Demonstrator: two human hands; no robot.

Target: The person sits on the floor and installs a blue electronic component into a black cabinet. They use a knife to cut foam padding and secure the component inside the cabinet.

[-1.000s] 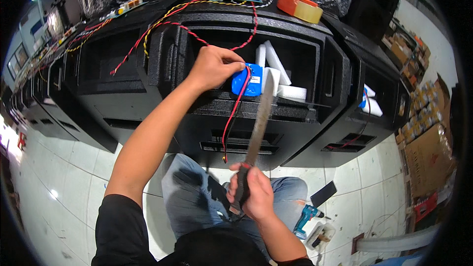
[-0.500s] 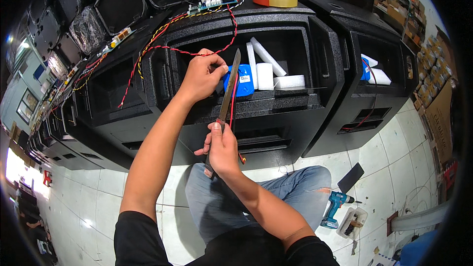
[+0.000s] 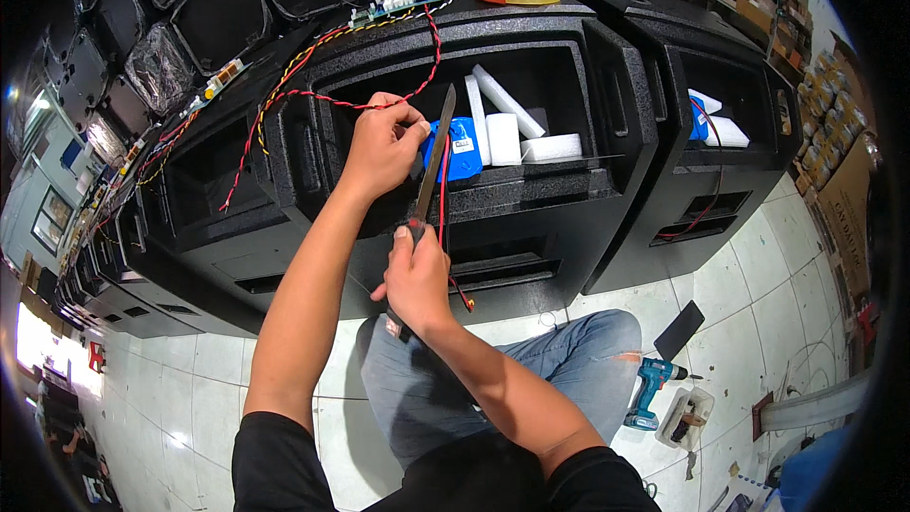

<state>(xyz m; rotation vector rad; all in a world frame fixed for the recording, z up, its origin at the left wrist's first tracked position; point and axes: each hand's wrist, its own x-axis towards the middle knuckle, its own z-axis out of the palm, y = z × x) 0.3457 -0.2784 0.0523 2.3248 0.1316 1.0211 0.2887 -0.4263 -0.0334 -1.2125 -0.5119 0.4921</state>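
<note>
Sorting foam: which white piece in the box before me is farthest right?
The low, wide block; the slanted strip, upright strip and squarish block sit further left.

Knife handle (image 3: 415,225) largely behind right fingers (image 3: 403,245)

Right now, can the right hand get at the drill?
Probably not as is: the right hand is closed around the knife, and the right leg lies between that hand and the drill.
</note>
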